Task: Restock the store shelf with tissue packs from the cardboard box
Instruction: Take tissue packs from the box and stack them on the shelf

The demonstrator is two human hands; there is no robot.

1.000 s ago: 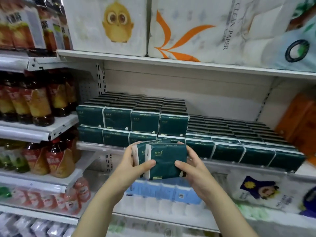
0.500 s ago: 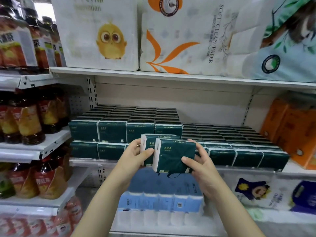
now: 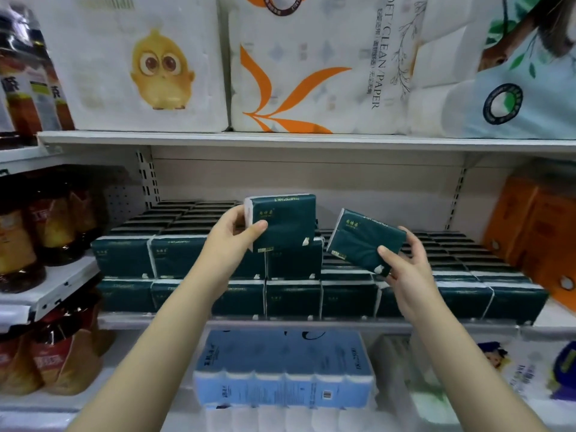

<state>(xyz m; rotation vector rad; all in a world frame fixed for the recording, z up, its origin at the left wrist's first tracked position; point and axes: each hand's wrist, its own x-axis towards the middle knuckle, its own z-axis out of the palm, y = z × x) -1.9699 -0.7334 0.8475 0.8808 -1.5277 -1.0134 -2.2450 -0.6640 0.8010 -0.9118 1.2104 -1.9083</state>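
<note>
A person's left hand [image 3: 232, 241] is gripping a dark green, rectangular plastic-wrapped tissue pack [image 3: 283, 222], with the thumb lying across its front face. It is holding the pack upright, long axis running left to right, in front of the top right end of the two-high block of stocked green packs [image 3: 177, 257]. The right hand [image 3: 408, 272] is grasping a second dark green tissue pack [image 3: 364, 241] by its lower right corner. This pack is tilting so that its long axis slopes down toward the right. It is hanging above the single-layer row of green packs [image 3: 467, 288], which is filling the right part of the white metal store shelf [image 3: 311, 325]. The coming placement is probably turning on the step where the two-high block drops to one layer. That open second-layer space is lying just below and behind the tilted pack, so the right hand is the nearer one. Its pack is needing to be levelled first, so that it lines up with the rows beneath. The left hand's pack is sitting just left of that step and looking likely to follow beside it. The cardboard box is not showing in this view. Brown drink bottles [image 3: 31, 238] are standing on the shelving to the left, and orange cartons [image 3: 536, 232] are sitting at the right end.
</note>
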